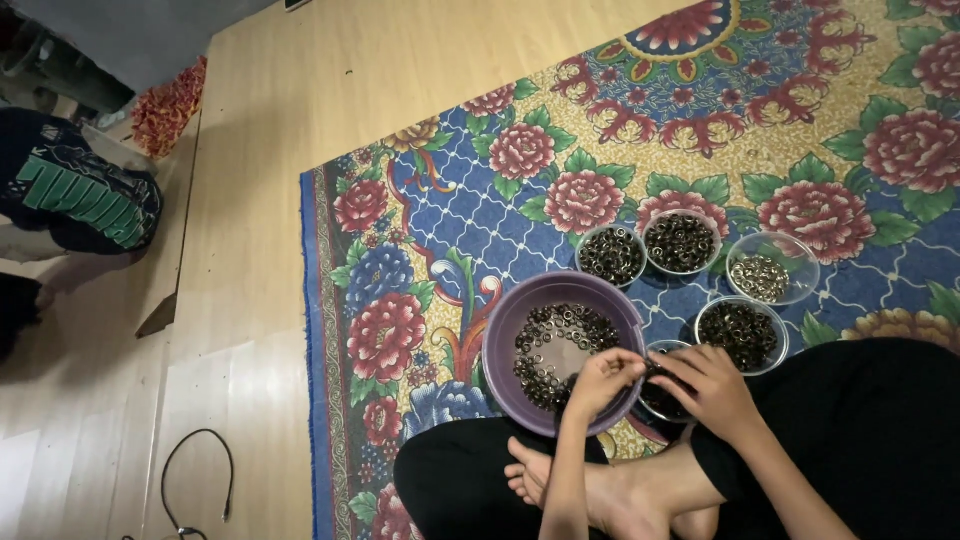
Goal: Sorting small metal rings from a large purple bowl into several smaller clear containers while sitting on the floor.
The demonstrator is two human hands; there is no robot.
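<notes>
From the head view, your hands meet at the near rim of the purple bowl, which sits on the floral rug just in front of your crossed legs. Your left hand has its fingers pinched together over the bowl's edge, on what looks like one of the small metal rings, though the piece itself is too small to tell. Your right hand is curled close against it, over a small clear cup tucked between the bowl and your knee; whether it grips anything I cannot tell.

Judging by the spread, you are somewhere in the middle of the sorting. The bowl holds a loose scatter of rings with bare purple showing through, so plenty is left. Four cups beyond it already carry loads: two dark ones at the far side, a paler batch to the right, and another dark one nearer you.

For room: the cups crowd the bowl's far and right sides, nearly touching it, so keep reaches low there. The rug to the left of the bowl is open, and its blue edge gives onto wooden floor, where a black cable loops well apart. Another person's dark clothing sits far left.
</notes>
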